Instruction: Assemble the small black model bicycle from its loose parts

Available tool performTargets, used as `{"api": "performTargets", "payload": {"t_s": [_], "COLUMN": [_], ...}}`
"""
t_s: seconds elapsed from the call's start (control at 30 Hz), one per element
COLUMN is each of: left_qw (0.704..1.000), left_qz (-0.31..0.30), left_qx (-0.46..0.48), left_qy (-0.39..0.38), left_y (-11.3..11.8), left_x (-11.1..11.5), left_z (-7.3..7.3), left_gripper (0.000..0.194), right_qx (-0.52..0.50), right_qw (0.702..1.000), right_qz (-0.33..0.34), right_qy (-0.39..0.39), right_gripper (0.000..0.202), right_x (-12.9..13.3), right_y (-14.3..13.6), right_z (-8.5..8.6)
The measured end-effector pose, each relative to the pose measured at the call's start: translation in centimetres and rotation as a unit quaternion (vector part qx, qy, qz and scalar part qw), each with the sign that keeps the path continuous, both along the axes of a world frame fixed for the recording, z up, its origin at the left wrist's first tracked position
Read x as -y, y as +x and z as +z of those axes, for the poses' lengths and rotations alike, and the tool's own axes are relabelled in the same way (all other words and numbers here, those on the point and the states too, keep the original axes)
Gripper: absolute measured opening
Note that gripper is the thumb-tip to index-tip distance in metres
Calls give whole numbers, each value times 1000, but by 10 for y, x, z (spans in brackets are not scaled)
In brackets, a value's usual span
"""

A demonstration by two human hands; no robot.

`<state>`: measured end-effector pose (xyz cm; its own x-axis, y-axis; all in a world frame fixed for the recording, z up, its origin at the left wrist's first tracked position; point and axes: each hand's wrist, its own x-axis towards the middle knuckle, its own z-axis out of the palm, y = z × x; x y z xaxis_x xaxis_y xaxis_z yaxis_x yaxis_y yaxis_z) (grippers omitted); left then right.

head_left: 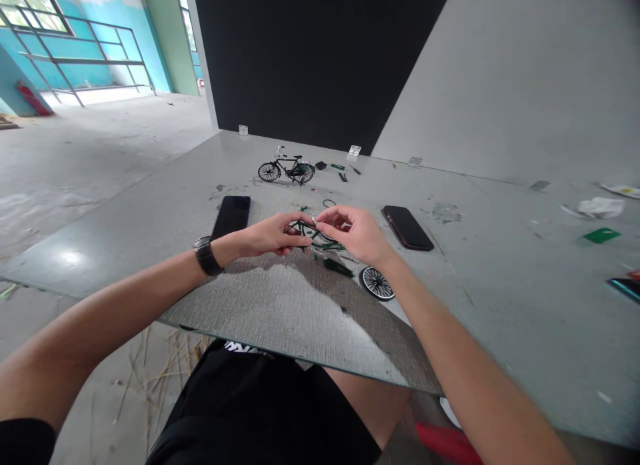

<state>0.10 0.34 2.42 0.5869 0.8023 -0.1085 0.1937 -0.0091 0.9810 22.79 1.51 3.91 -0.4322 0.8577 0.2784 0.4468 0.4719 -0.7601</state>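
Note:
My left hand (pixel 281 233), with a dark watch on its wrist, is closed around the front of a green model bicycle frame (pixel 327 243); its fingers partly hide the grip. Against its index fingertip, my right hand (pixel 356 230) pinches a small silver part (pixel 314 219), too small to name. Just below the hands lies a dark green piece (pixel 339 267) beside a thin silver rod. A spoked model wheel (pixel 377 283) rests near my right wrist, partly covered by the forearm. Beyond the fingers is a thin black ring (pixel 329 203).
An assembled black model bicycle (pixel 287 168) stands farther back, with small dark parts (pixel 338 167) to its right. Phones lie on the left (pixel 234 213) and right (pixel 408 227). A black and grey upright panel (pixel 320 65) borders the grey table (pixel 240 298). A green scrap (pixel 602 235) lies far right.

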Motion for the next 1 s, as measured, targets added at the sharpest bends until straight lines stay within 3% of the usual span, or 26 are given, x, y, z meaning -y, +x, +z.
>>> {"api": "performTargets", "payload": {"t_s": [0.6, 0.87, 1.0], "left_qw": [999, 999, 998], "left_qz": [-35, -5, -4], "left_qx": [-3, -29, -47], "left_qy": [25, 24, 41], "left_y": [0, 2, 2], "left_x": [-3, 3, 0], "left_z": [-5, 2, 0], "left_gripper": [31, 53, 41], "right_qx": [16, -5, -8], "right_qw": [1000, 1000, 1000], "right_qz": [-5, 12, 15], "right_qy": [14, -8, 0], "right_gripper": [19, 25, 25], "right_x": [0, 1, 0], "right_y": [-1, 1, 1], "right_z": [0, 0, -1]}}
